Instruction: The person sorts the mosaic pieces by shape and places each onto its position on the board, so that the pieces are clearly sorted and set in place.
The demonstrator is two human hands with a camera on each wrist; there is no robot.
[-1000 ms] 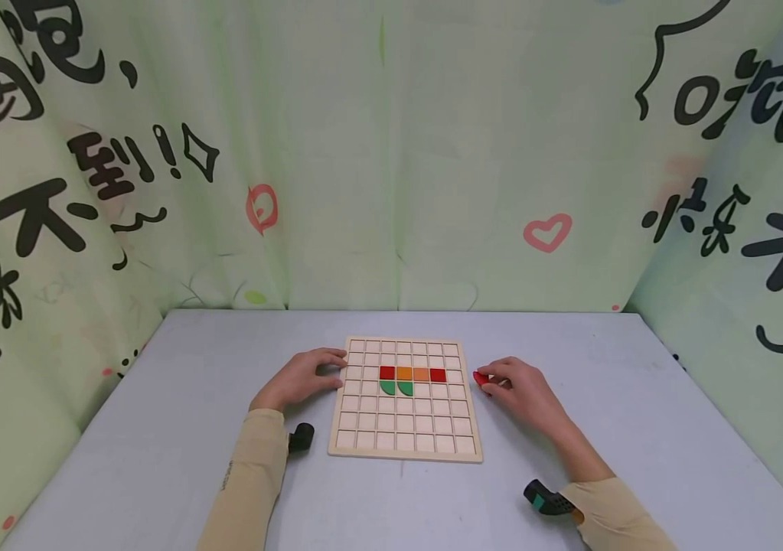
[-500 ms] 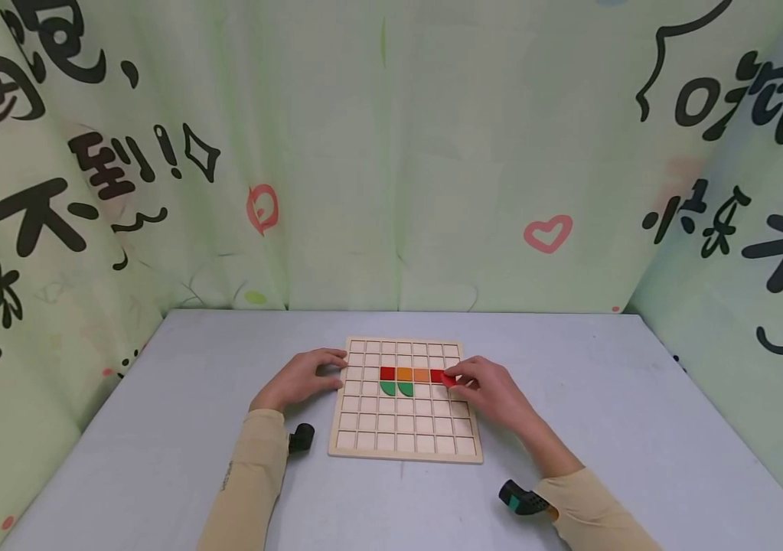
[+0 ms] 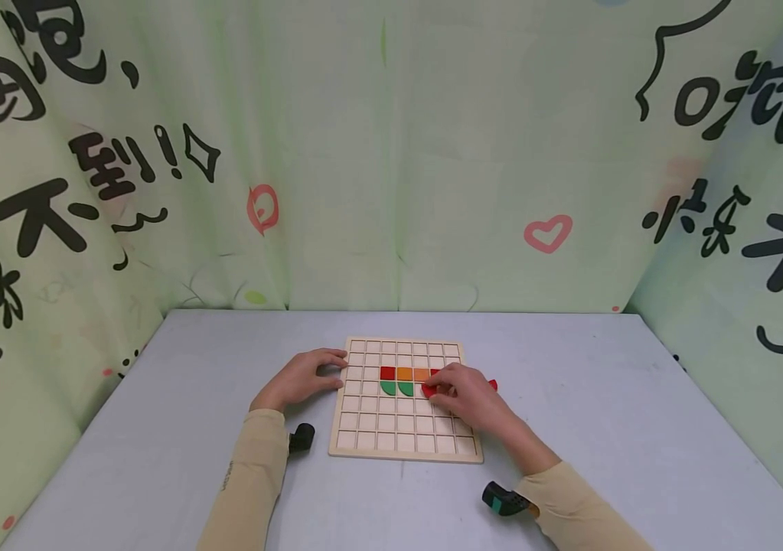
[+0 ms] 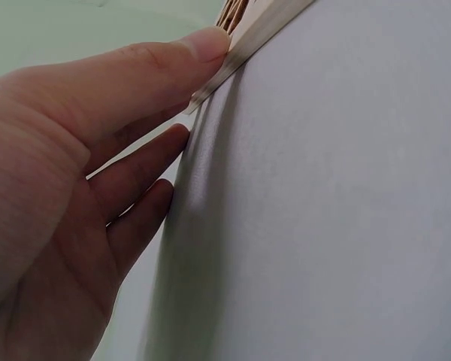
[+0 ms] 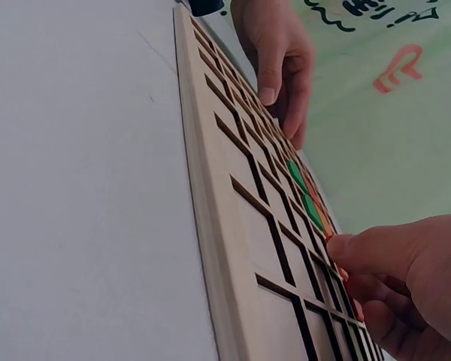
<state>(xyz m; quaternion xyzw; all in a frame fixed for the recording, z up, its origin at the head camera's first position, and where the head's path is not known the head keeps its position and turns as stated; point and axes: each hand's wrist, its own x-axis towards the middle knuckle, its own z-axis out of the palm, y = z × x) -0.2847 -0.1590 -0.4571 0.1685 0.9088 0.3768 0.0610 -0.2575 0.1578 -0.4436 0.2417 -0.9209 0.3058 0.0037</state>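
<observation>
A pale wooden grid board (image 3: 391,444) lies on the table. One row holds a red square (image 3: 387,373), two orange squares (image 3: 404,373) and another red square partly covered by my right hand. Below them sit two green quarter-round pieces (image 3: 387,388). Between thumb and fingers, my right hand (image 3: 468,394) pinches a red rounded piece (image 3: 428,390) at the cell right of the greens. My left hand (image 3: 301,379) touches the board's left edge with extended fingers and thumb; in the left wrist view its thumb (image 4: 209,45) meets the board's corner.
A second red piece (image 3: 493,384) peeks out behind my right hand, just past the board's right side. A white table (image 3: 212,367) surrounds the board. Pale green curtains (image 3: 467,153) with black lettering enclose its back and sides.
My right hand has moved left from beside the board to over it, carrying the red rounded piece. Another red piece has come into view behind it. My left hand stays put.
</observation>
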